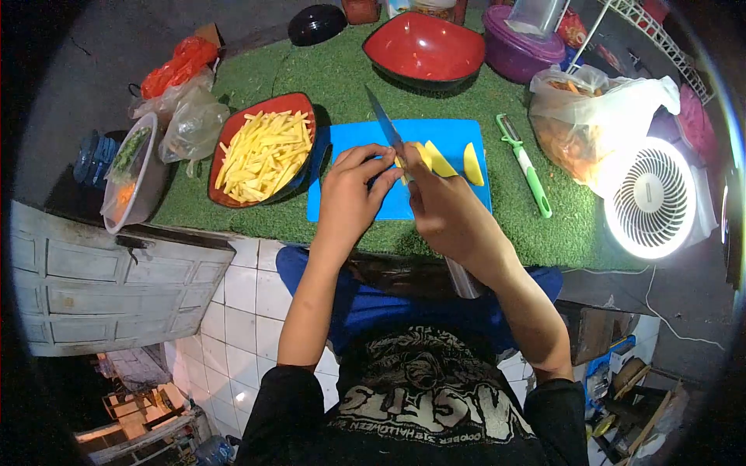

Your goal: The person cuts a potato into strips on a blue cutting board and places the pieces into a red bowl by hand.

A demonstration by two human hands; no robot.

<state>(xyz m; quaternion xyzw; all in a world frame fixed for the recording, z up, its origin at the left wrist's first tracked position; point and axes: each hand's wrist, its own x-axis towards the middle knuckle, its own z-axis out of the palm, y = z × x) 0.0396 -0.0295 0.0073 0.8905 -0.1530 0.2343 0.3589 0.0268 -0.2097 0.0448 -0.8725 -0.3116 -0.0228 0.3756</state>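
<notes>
My right hand [451,210] is closed around a knife, its blade [380,111] pointing away to the upper left over the blue cutting board [342,133]. A silvery metal end shows below that hand, roughly in line with the blade. The fingers of my left hand [353,186] are bent and pinched on a yellow potato piece [402,165], mostly hidden between both hands. To the right on the board lie a potato wedge [440,160] and a separate potato wedge [472,165]. Potato sticks [264,155] heap up in a red-and-black bowl [301,102] left of the board.
A green-and-white peeler [524,165] lies right of the board. Behind stand a red bowl [423,43] and a purple container [521,50]. A plastic bag [571,124] and a lit white fan [650,197] are at right; a tub [151,175] of vegetables sits at the left edge.
</notes>
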